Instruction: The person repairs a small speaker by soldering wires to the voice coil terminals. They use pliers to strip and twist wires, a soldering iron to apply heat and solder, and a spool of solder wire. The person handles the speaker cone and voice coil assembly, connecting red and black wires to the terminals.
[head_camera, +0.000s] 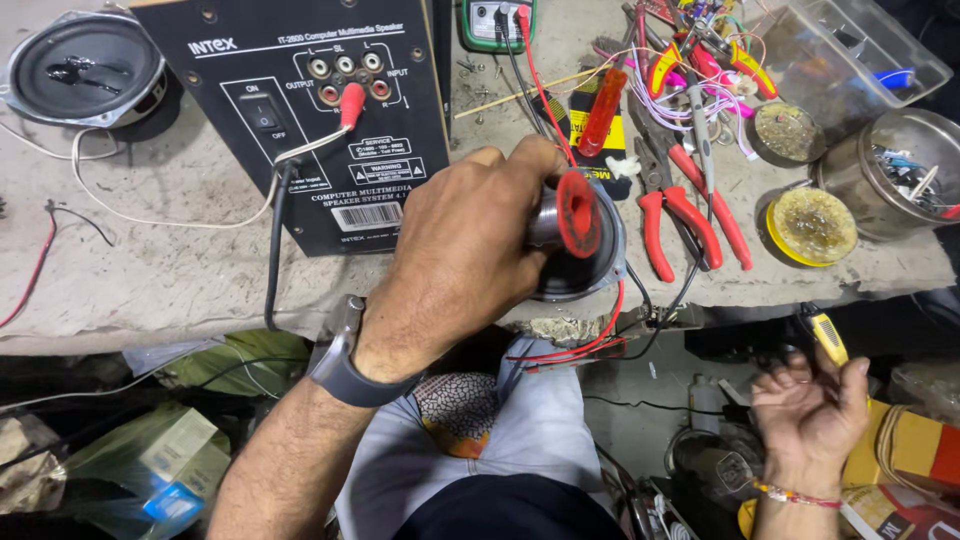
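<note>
I see my left hand (460, 250) w/ its grip wrapped tight round a small speaker driver (575, 235): round, shiny metal magnet body, dark cone, red disc on the end facing me. So the driver sits inside the grip, fingers curled over its back, held just above the near edge of the worktop (150, 280). Thin red & black wires (585, 345) hang from under the driver. Grey band on that wrist.

My right hand (815, 410) is well below and right of the driver, off the worktop edge, palm up, fingers loosely half-open; a small yellow tool (828, 338) rests at the fingertips. Can't tell if it's truly pinched or just lying there.

Left of the driver: 1 black amp back panel (300, 120), flat, matte, w/ a row of round sockets, 1 red plug in, 1 rocker switch. Far left of that, 1 more loose speaker (85, 70), round, black cone, metal rim.

Right of the driver: red-handled pliers (685, 215), 2 pairs I can count, plus 1 orange-handled screwdriver (603, 110). Above the driver, 1 green meter (495, 20) w/ red & black leads. Further right: 2 round tins of amber, grainy paste (812, 225), 1 glass jar of bits (905, 175), 1 clear plastic box (850, 55). Worktop cover is dusty grey cloth, creased.
</note>
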